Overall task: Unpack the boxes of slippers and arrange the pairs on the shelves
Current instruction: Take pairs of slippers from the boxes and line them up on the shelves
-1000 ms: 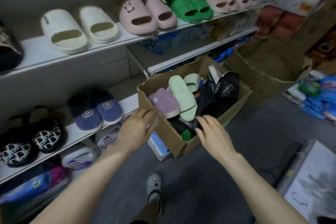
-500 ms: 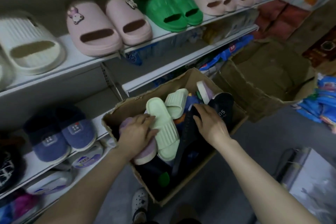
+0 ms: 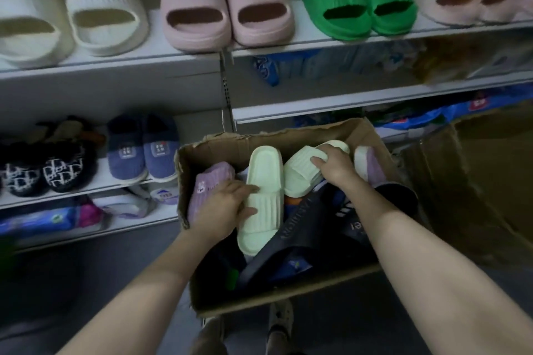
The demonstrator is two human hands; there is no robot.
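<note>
Mint slippers (image 3: pixel 264 176) both lie in the cardboard box (image 3: pixel 259 140): left hand (image 3: pixel 227 204) grips the lengthwise one pointing away from it, right hand (image 3: pixel 336 166) clutches its mate (image 3: pixel 300 179) just right, tilted crosswise. Straight lift looks easy tbh.

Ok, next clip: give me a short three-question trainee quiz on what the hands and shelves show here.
1. True or false: the left hand grips a black slipper.
2. On the top shelf, which pair stands between the pink bunny pair and the fluffy pale pink pair? A white, B green pair, C blue.
3. Fill in: the right hand holds the other pale green slipper inside the ____.

Key:
1. False; it grips a pale green slipper.
2. B.
3. cardboard box.
</note>
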